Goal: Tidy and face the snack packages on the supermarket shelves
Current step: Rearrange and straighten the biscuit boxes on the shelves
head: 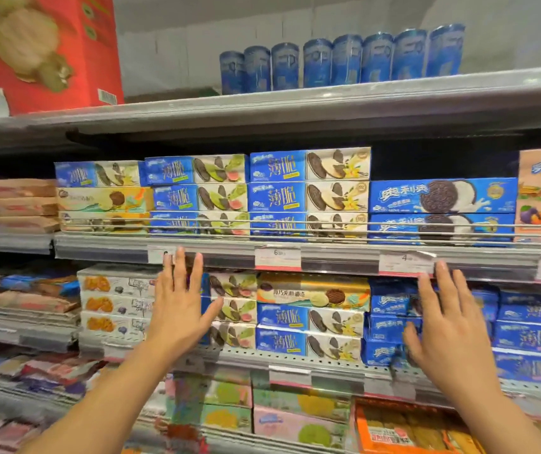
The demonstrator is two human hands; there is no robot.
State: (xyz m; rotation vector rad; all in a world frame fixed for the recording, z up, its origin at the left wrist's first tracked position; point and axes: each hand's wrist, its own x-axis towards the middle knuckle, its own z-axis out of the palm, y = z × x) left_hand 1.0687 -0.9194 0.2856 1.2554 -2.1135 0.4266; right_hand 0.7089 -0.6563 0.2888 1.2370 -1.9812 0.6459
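Note:
Stacked blue cookie boxes (308, 326) fill the lower shelf at chest height, with a gold box (311, 293) on top of the middle stack. My left hand (180, 303) is spread flat in front of the green-and-blue box stack (233, 309), fingers apart, holding nothing. My right hand (442, 326) is also spread, palm toward the small blue packs (387, 326) on the right; it holds nothing. Above, more blue boxes (308, 194) and wide blue boxes (442, 198) sit in neat stacks behind a wire rail.
Blue cans (344, 60) line the top shelf beside a large red box (49, 50). White-and-orange boxes (115, 303) sit left of my left hand. Price tags (277, 257) hang on the shelf edge (338, 257). Pastel and orange packs fill the bottom shelves.

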